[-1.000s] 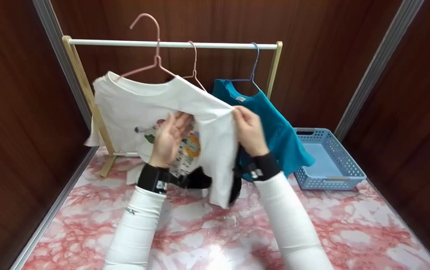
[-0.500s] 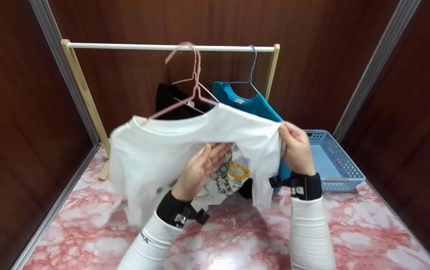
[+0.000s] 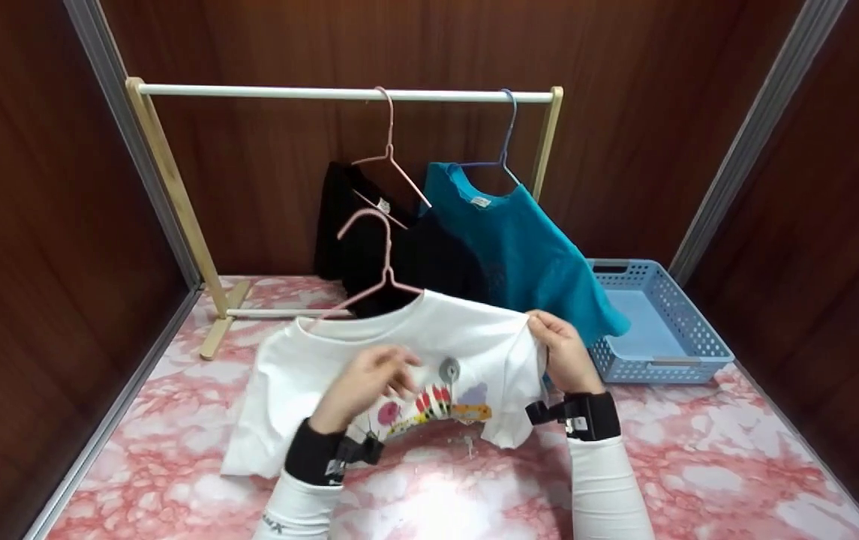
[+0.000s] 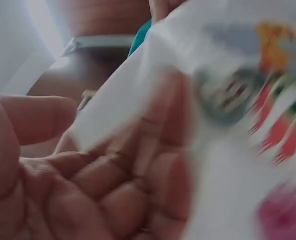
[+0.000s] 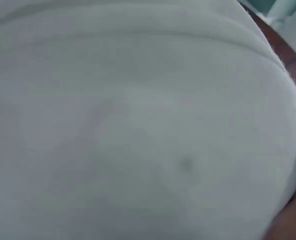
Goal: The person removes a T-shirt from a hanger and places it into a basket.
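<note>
A white T-shirt [image 3: 301, 375] with a colourful printed front hangs on a pink hanger [image 3: 388, 255] in front of the rack, low over the floor. At the shirt's right shoulder, my right hand [image 3: 568, 356] pinches the cloth between thumb and fingers. My left hand [image 3: 365, 382] is in front of the chest, blurred, its fingers loosely bent and holding nothing. In the left wrist view the fingers [image 4: 122, 190] overlap the white cloth beside the print [image 4: 283, 120]. White fabric [image 5: 137, 125] fills most of the right wrist view, with a bit of hand at its right edge.
Behind stands a rack with a white rail [image 3: 264, 91] and wooden legs [image 3: 174, 195]. On it hang a black shirt [image 3: 429, 255] on a pink hanger and a teal shirt [image 3: 534, 247] on a blue hanger. A blue basket [image 3: 669, 367] stands at the right, on a pink marbled surface [image 3: 699, 465].
The white shirt on its hanger has come down and away from the rail towards me, uncovering the black shirt. My left hand has come out from under the cloth; my right hand keeps its pinch.
</note>
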The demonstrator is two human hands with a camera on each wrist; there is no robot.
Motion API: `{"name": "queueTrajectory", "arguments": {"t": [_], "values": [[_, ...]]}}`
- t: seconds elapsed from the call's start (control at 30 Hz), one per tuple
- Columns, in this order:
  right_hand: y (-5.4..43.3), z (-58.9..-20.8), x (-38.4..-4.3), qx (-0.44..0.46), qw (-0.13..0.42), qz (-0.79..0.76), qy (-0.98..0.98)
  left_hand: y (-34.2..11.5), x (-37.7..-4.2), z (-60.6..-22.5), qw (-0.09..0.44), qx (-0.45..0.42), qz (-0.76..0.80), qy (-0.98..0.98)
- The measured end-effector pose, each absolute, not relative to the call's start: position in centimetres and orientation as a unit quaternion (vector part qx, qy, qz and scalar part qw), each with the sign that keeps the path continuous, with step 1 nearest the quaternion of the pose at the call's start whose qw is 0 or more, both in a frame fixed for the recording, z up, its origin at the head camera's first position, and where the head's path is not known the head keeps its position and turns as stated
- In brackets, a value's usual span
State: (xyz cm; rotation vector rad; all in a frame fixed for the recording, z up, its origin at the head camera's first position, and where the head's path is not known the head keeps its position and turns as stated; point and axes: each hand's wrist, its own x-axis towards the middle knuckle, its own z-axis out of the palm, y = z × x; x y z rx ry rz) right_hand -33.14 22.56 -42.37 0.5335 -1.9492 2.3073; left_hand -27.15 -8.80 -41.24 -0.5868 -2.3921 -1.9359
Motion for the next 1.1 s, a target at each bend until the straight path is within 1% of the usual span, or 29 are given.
{"name": "queueTrajectory", "arguments": {"t": [0.03,0.13,0.17,0.2,0.23,0.27,0.33,0.43,0.5,0.57,0.6,0.67,0.77,0.87,0.97,1.03,1.1], "values": [[22.7,-42.6,-33.3,0.172,0.033,0.75,-0.638,-9.4,-27.2,-41.2,0.074,-0.186,-0.611,-0.766],[23.3,-42.9,-33.5,0.183,0.017,0.748,-0.638,-11.2,-27.5,-41.1,0.309,-0.153,-0.586,-0.734],[23.5,-43.0,-33.6,0.191,0.011,0.749,-0.634,-11.8,-27.7,-41.1,0.371,-0.133,-0.566,-0.724],[23.7,-43.1,-33.6,0.201,0.004,0.75,-0.63,-12.6,-27.9,-41.3,0.417,-0.111,-0.541,-0.722],[23.9,-43.1,-33.6,0.212,-0.003,0.752,-0.624,-13.3,-28.2,-41.5,0.446,-0.088,-0.518,-0.725],[24.1,-43.2,-33.6,0.223,-0.012,0.755,-0.617,-14.1,-28.4,-41.8,0.458,-0.063,-0.495,-0.736],[24.6,-43.3,-33.7,0.246,-0.029,0.76,-0.601,-15.5,-29.0,-42.5,0.449,-0.03,-0.443,-0.776],[25.1,-43.4,-33.7,0.279,-0.054,0.764,-0.579,-17.3,-29.3,-43.4,0.384,-0.003,-0.394,-0.835],[25.5,-43.5,-33.7,0.297,-0.072,0.762,-0.57,-18.0,-29.3,-43.8,0.337,-0.002,-0.383,-0.86],[25.9,-43.5,-33.7,0.306,-0.086,0.756,-0.572,-18.4,-29.3,-44.0,0.301,-0.002,-0.382,-0.874],[26.1,-43.5,-33.7,0.305,-0.088,0.749,-0.581,-18.4,-29.3,-44.1,0.29,-0.003,-0.383,-0.877],[26.5,-43.5,-33.6,0.287,-0.094,0.729,-0.614,-18.4,-29.4,-44.1,0.285,-0.005,-0.379,-0.88],[26.8,-43.2,-33.3,0.227,-0.099,0.668,-0.702,-18.2,-29.6,-44.2,0.291,-0.007,-0.371,-0.882],[26.5,-42.7,-32.9,0.177,-0.073,0.556,-0.809,-17.8,-29.7,-44.4,0.295,-0.008,-0.359,-0.885],[25.2,-42.2,-32.4,0.16,-0.006,0.467,-0.87,-17.6,-29.8,-44.5,0.297,-0.015,-0.35,-0.888],[24.0,-41.8,-32.0,0.161,0.043,0.453,-0.876,-17.3,-29.8,-44.5,0.297,-0.025,-0.35,-0.888],[22.6,-41.5,-31.6,0.174,0.08,0.469,-0.862,-16.9,-29.8,-44.5,0.294,-0.04,-0.345,-0.89]]}}
